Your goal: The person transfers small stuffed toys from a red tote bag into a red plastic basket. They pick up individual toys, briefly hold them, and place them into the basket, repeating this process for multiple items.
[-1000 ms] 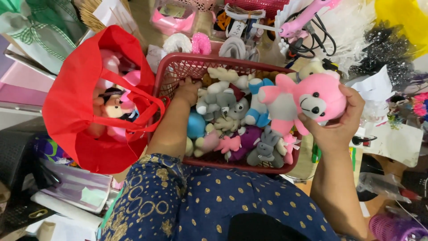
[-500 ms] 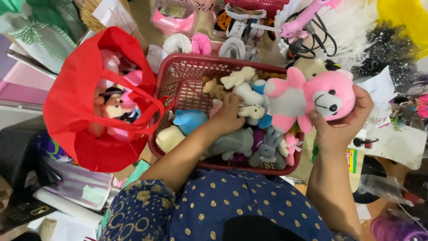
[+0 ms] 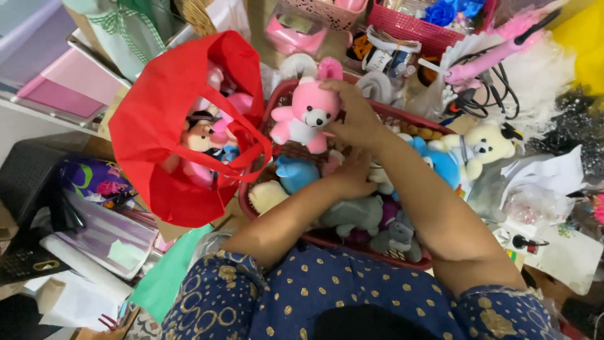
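My right hand [image 3: 357, 118] reaches across from the right and grips a pink plush bear [image 3: 307, 118], held above the far left corner of a red plastic basket [image 3: 327, 238]. The basket is full of small plush toys, among them a blue one [image 3: 296, 174], a grey one [image 3: 352, 214] and a white bear [image 3: 481, 148] at its right edge. My left hand [image 3: 352, 179] is down among the toys in the basket, partly hidden under my right forearm. A red fabric bag [image 3: 157, 113] stands open just left of the basket, with plush toys inside.
Pink baskets [image 3: 412, 25] with small items stand at the back. A pink wand-like tool [image 3: 503, 34] and black cables [image 3: 487, 94] lie at the back right. Papers [image 3: 566, 255] are on the right, a green cloth [image 3: 165, 277] and a purple package [image 3: 94, 179] on the left.
My right hand has carried the pink bear from the basket's right side leftward, close to the red bag. My left hand has stayed in the basket, now under the right forearm.
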